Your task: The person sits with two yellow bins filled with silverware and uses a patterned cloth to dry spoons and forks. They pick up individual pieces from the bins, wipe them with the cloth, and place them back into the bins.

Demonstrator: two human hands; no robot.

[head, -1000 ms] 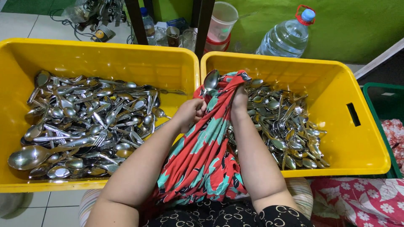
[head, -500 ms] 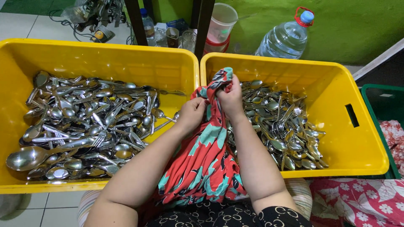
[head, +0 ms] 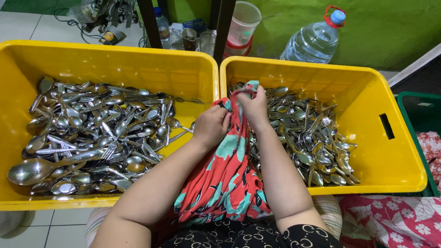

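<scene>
Both clamped on the cloth [head: 229,170]: left hand [head: 211,126] bunching its near fold, right hand [head: 253,106] pinching the top end just beyond, over the right bin [head: 367,92]. Running lengthwise from lap up to the divide between the bins, spoons [head: 317,138] just right of it.

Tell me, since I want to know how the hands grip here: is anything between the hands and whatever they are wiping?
Yes. The red and teal cloth is bunched between the left hand and right hand, over the rim of the right yellow bin. What it wraps is hidden. Both hands touch only cloth.
</scene>
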